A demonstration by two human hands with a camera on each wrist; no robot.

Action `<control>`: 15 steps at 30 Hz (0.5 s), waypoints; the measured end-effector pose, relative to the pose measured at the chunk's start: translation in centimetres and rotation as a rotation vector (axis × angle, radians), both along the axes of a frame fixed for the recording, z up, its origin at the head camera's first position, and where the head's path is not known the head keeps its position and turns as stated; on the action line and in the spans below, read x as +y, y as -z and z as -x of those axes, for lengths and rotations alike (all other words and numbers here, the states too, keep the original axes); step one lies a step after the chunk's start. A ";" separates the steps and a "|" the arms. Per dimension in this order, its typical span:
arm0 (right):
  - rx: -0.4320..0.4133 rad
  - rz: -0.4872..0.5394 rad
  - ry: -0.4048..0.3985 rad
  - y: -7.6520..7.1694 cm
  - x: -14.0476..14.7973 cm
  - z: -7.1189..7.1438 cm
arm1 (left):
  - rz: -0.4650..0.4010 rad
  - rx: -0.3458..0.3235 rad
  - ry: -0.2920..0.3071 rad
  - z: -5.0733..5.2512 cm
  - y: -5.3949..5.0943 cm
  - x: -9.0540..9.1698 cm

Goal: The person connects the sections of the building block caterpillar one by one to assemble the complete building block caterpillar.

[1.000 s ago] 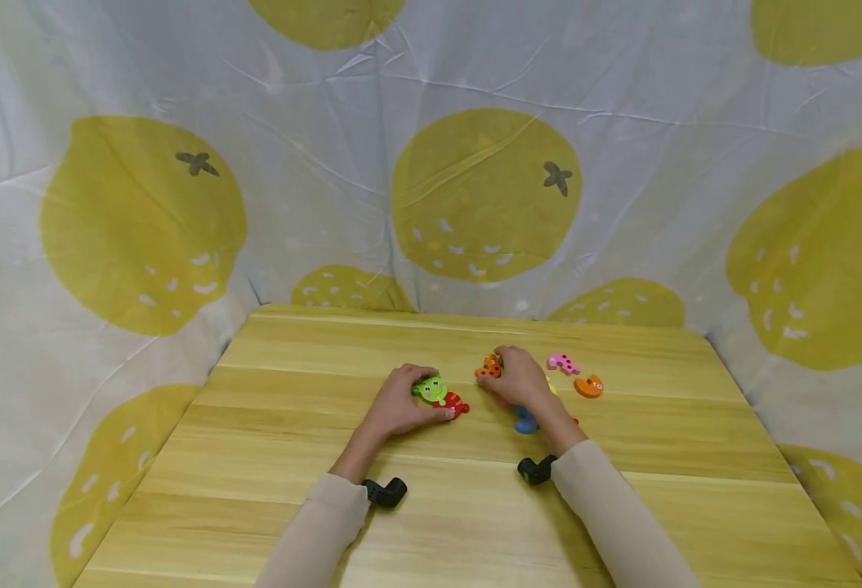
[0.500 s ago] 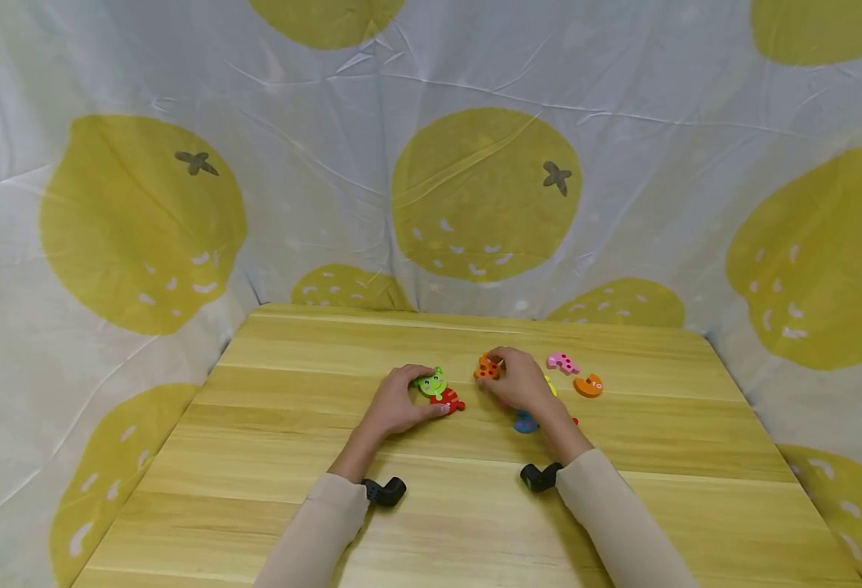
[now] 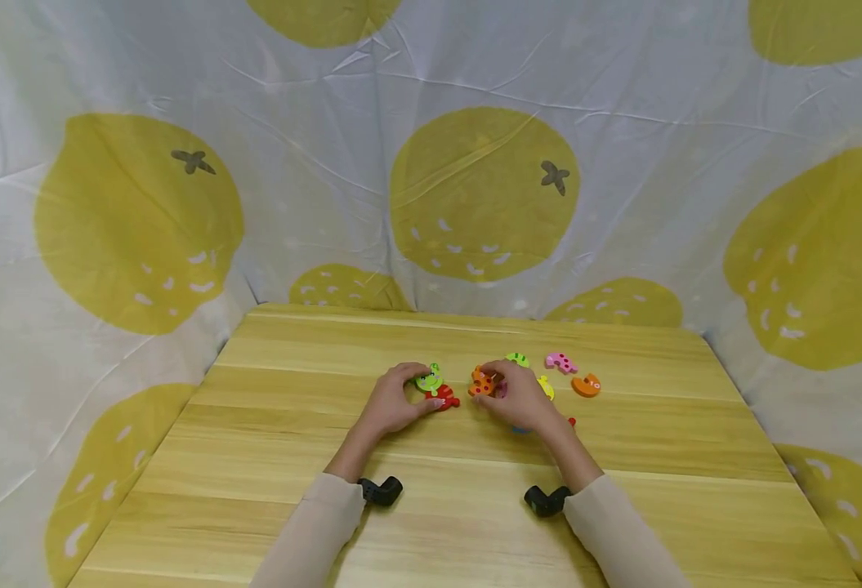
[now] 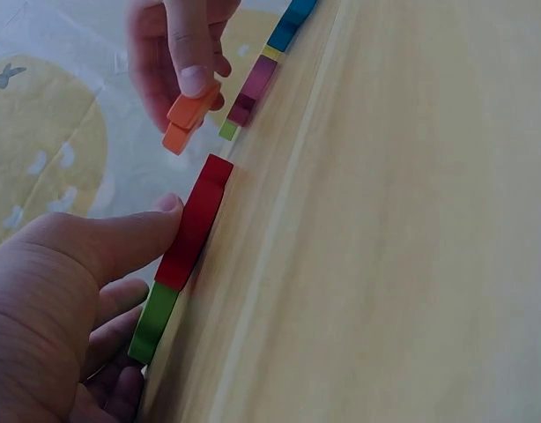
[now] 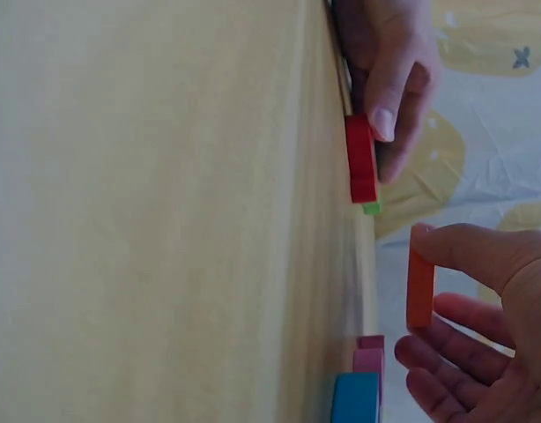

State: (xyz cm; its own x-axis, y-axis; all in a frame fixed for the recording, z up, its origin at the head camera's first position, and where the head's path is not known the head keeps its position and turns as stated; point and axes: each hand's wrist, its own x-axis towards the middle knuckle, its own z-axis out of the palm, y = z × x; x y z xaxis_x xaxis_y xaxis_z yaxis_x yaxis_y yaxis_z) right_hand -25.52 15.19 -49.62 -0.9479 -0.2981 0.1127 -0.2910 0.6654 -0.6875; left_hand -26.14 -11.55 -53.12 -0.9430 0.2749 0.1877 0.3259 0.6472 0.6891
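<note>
My left hand holds two flat puzzle pieces that lie against each other on the table. One is a green piece with a smiling face, beside the fingers. The other is a red striped piece, with the thumb on its near edge. To the right, my right hand pinches an orange spotted puzzle piece between thumb and fingers. In the right wrist view this orange piece stands off the tabletop, apart from the red one. A purple piece is partly hidden behind the right hand.
Around the right hand lie a green striped piece, a yellow piece and a mostly hidden blue piece. Farther right are a pink spotted piece and an orange numbered piece. A lemon-print curtain borders the wooden table.
My right hand has come nearer to me and slightly left with the orange spotted piece, uncovering the green striped piece. The green and red pieces have shifted slightly left in my left hand.
</note>
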 end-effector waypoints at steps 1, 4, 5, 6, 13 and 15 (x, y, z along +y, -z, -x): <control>-0.001 -0.001 -0.006 0.1 -0.1 -0.2 | -0.004 -0.001 0.001 0.0 0.0 0.0; -0.017 -0.005 -0.013 0.3 -0.4 -0.8 | -0.008 0.003 0.006 0.0 0.0 -0.1; -0.019 -0.004 -0.014 0.3 -0.5 -0.9 | -0.008 0.009 0.008 0.0 0.0 -0.1; -0.024 -0.001 -0.016 0.4 -0.6 -1.0 | -0.005 0.014 0.011 0.0 0.0 -0.2; -0.013 0.037 -0.048 0.5 -1.6 -1.8 | 0.027 -0.007 0.019 0.2 0.0 -0.2; -0.009 0.039 -0.049 0.7 -1.8 -1.9 | 0.023 -0.011 0.026 0.2 0.0 -0.2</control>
State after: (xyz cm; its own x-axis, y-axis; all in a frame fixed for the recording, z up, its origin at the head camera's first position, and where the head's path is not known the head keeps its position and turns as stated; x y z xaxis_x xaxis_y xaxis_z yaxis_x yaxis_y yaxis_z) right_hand -23.65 13.39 -50.31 -0.9332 -0.3401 0.1163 -0.3163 0.6232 -0.7153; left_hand -26.35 -11.71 -53.11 -0.9373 0.3037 0.1710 0.3356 0.6544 0.6776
